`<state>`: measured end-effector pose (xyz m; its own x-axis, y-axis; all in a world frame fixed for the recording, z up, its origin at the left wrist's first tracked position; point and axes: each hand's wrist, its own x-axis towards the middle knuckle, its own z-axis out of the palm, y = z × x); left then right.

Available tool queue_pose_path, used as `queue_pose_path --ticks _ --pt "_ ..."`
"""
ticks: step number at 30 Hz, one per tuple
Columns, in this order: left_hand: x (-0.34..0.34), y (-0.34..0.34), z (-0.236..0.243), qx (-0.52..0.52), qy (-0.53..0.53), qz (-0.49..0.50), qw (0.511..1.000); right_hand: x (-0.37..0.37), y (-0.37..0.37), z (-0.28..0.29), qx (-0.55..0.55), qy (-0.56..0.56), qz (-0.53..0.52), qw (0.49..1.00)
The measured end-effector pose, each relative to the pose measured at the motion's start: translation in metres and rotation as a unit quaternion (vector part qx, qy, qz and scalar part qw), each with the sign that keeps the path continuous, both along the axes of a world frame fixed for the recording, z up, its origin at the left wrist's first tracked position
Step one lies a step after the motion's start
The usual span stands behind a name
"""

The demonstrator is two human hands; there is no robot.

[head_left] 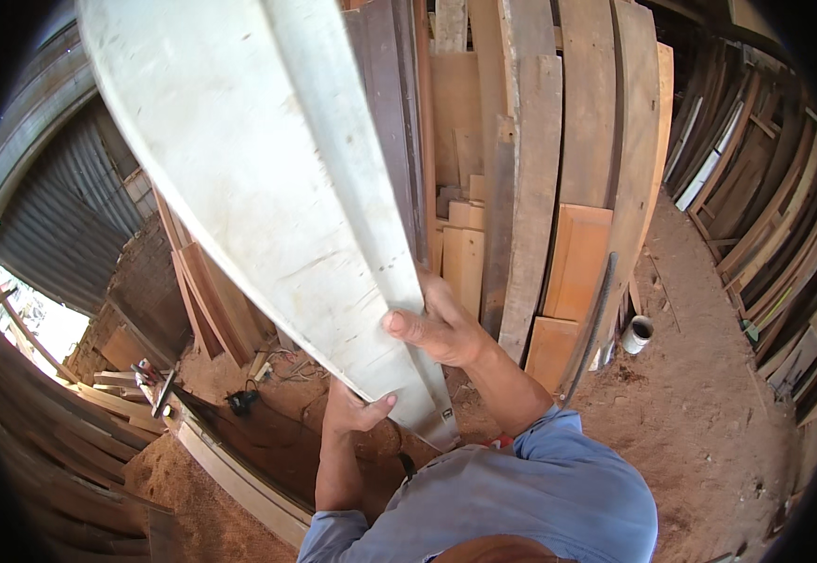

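A long white-painted board (268, 188) with a stepped edge along its right side rises steeply from near my body to the top of the view. My left hand (362, 410) grips its left edge near the bottom, thumb on the face and fingers hidden behind. Higher up on the opposite edge, my right hand (441, 324) is wrapped round it, thumb lying across the step. Close to the board's lower end sits a small dark metal fitting. Scuffs and dark specks mark the white surface.
Tall wooden planks (530, 188) lean upright ahead, with orange-brown panels (573, 272) among them. A white bucket (636, 334) stands on the reddish dirt floor (709, 422). More timber (784, 216) lines the right side. At left lie stacked boards (43, 441) beside sawdust (193, 488).
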<state>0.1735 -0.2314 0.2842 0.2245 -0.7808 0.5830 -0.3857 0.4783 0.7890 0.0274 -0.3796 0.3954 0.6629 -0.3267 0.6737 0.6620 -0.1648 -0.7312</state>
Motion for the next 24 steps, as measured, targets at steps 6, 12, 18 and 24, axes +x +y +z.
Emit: queue_pose_path --ticks 6,12,18,24 --pt "-0.038 0.006 -0.052 -0.116 0.078 0.231 0.963 0.026 -0.004 -0.023 -0.03 -0.068 0.069 0.995" --pt "-0.041 0.029 -0.055 -0.084 -0.009 0.254 0.964 -0.003 0.026 -0.013 -0.07 -0.021 0.035 0.997" --pt "-0.058 0.022 -0.032 -0.059 0.0 0.177 0.982 -0.04 0.02 0.007 -0.105 -0.045 -0.005 0.993" --pt "-0.038 -0.035 -0.032 -0.026 -0.065 0.1 0.993 -0.077 -0.011 0.035 -0.149 -0.123 -0.103 0.976"
